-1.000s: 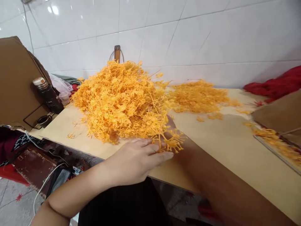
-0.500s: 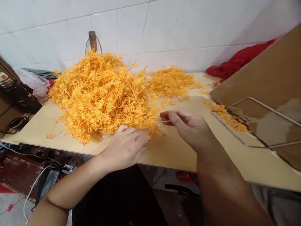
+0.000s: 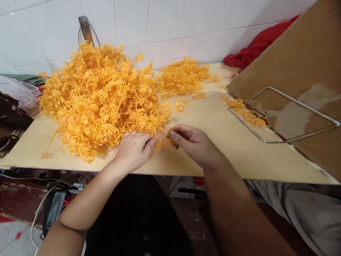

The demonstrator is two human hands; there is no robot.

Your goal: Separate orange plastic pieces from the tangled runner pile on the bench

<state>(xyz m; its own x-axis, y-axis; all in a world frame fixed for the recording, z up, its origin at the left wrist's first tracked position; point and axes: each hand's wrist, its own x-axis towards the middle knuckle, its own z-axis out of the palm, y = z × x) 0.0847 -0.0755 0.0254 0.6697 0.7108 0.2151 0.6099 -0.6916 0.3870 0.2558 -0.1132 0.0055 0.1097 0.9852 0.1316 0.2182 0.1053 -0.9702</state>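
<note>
A large heap of orange plastic flower pieces [image 3: 103, 103], with thin stems and star-like heads, rises on the table [image 3: 210, 117]. At the heap's front edge is my left hand [image 3: 134, 149], its thumb and fingers closed on an orange flower piece. My right hand [image 3: 190, 142] is a short way to the right, thumb and forefinger pinched together on another small orange piece. A little orange [image 3: 160, 144] shows in the gap between the two hands. The fingertips partly hide what each holds.
A lower orange pile [image 3: 185, 76] lies behind, near the tiled wall. At right a cardboard sheet [image 3: 298, 78] leans with a bent metal wire frame [image 3: 293, 97] and a row of orange pieces [image 3: 247, 113]. Red material [image 3: 255, 46] lies behind it. A dark mug [image 3: 6, 144] stands far left.
The view has shifted, so the table sits higher in the picture. My hands have come closer together, and my left fingers, blurred before, are now closed at the heap's edge.
</note>
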